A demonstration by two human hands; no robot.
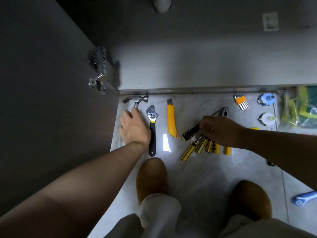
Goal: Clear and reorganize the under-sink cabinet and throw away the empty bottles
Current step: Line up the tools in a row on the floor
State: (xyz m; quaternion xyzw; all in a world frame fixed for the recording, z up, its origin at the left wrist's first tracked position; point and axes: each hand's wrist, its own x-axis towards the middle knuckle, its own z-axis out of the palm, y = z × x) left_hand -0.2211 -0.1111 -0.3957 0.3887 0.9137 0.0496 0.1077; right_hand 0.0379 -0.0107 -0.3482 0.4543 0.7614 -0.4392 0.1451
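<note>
Grey boards make up the cabinet (188, 69). Its door (42, 100) is swung open on the left, with a shiny hinge (98, 71). A white pipe (162, 4) comes down at the back.

A clear bag (300, 110) sits on the floor (197, 177) at the far right. It has yellow and green stuff in it, but I cannot tell what. Just beside the bag stand two bottles, seen from the top, the blue bottle (267, 99) nearer the cabinet and the white bottle (267, 118) nearer the person. I cannot tell what is inside them.

Tools lie in a row on the floor in front of the cabinet. The hammer (137, 99) is at the left end. Its head lies along the cabinet edge and its handle runs back toward the person. The left hand (135, 127) is on that handle, with the fingers curled round it.

Next come a wrench (152, 127) and a yellow knife (171, 119). Both point at the cabinet, side by side but apart.

The right hand (219, 129) has its fingers closed round the metal ends of the screwdrivers (200, 146). Their yellow and black handles fan out toward the person, tilted to the left. Pliers (224, 111) poke out past the hand, and hex keys (241, 101) lie near the bottles.

Two brown shoes (151, 177) are at the bottom.
</note>
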